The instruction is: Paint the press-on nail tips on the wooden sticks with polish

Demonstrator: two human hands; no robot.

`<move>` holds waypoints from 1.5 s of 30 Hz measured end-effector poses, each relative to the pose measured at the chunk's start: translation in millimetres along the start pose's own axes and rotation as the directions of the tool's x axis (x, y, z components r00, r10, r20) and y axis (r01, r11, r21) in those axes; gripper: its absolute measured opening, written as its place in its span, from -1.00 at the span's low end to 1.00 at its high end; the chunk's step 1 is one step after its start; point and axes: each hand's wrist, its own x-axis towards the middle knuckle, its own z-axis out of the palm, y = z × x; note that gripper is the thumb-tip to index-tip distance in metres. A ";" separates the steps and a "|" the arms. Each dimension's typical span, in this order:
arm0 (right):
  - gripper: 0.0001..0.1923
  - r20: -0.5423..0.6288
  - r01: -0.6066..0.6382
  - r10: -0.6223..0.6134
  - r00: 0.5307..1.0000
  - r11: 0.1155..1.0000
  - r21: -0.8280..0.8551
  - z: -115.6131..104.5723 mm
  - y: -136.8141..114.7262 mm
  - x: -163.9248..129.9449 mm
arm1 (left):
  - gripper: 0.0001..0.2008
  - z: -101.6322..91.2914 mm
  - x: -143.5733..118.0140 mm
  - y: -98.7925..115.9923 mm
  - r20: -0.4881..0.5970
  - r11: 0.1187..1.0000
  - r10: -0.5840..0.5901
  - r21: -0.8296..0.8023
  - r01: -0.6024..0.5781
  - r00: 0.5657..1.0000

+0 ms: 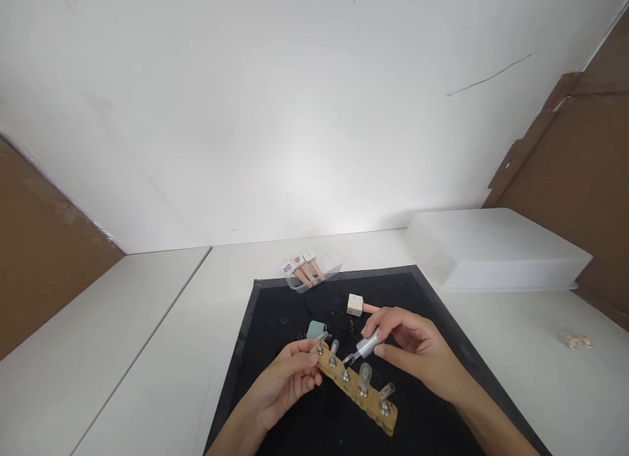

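My left hand (295,380) grips the far left end of a yellowish wooden strip (356,394) between thumb and fingers. Several small metal posts stand along the strip, bearing clear false nail tips (365,375). In my right hand (413,344), a nail polish brush (367,344) with a silvery white handle is pinched between thumb and fingers. Its bristle end is at the nail tip on the middle post; whether they touch I cannot tell. Just beyond my left fingers sits a pale teal block (316,329), partly hidden.
A black mat (289,318) covers the white table. A square-ended bottle (355,304) with a pinkish cap lies beyond my right hand. Similar bottles (304,269) lie in a clear tray (337,266). A white translucent bin (511,269) and small beige rings (576,341) are at right.
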 end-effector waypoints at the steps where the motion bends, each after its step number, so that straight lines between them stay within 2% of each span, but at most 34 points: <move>1: -0.93 -0.003 -0.005 0.005 1.000 1.000 -0.016 -0.9 -0.3 0.1 | -0.70 -0.6 0.4 -0.4 -0.014 1.000 -0.003 -0.013 0.003 1.000; 6: -0.93 -0.054 -0.030 0.027 0.998 0.998 -0.049 -8.8 0.3 0.9 | -0.67 -5.6 -0.1 -3.2 -0.074 0.998 0.000 -0.069 -0.005 0.997; 11: -0.91 -0.091 0.015 -0.010 0.996 0.999 0.052 -7.5 2.0 -0.1 | -0.68 -4.1 -1.5 -1.5 -0.083 0.996 -0.005 -0.084 -0.002 0.997; 19: -0.90 -0.035 0.034 -0.034 0.999 0.999 -0.005 4.1 3.3 -0.3 | -0.68 1.2 1.3 0.5 -0.098 0.996 -0.023 -0.088 0.014 0.995; 28: -0.85 -0.065 0.027 -0.032 0.997 0.996 -0.081 -4.8 4.1 1.2 | -0.62 -6.1 5.4 -5.0 -0.085 0.994 -0.015 -0.110 0.005 0.996; 32: -0.85 -0.076 0.040 -0.042 0.996 0.999 -0.026 -7.3 7.2 -0.6 | -0.63 -6.2 4.9 -4.5 -0.074 0.993 -0.010 -0.120 0.001 0.997; 37: -0.83 -0.046 0.056 -0.053 0.998 0.996 0.074 -0.1 8.0 -2.9 | -0.66 -3.6 2.2 -2.1 -0.065 0.993 -0.016 -0.119 0.008 0.998; 42: -0.80 -0.016 0.076 -0.075 0.997 0.996 0.036 3.5 8.5 -1.9 | -0.59 -3.5 3.5 -2.8 -0.086 0.992 -0.023 -0.125 0.012 0.996; 45: -0.81 -0.021 0.046 -0.046 0.999 0.999 0.027 -1.0 9.3 -0.5 | -0.58 -5.0 5.1 -4.4 -0.086 0.992 -0.017 -0.126 0.006 0.996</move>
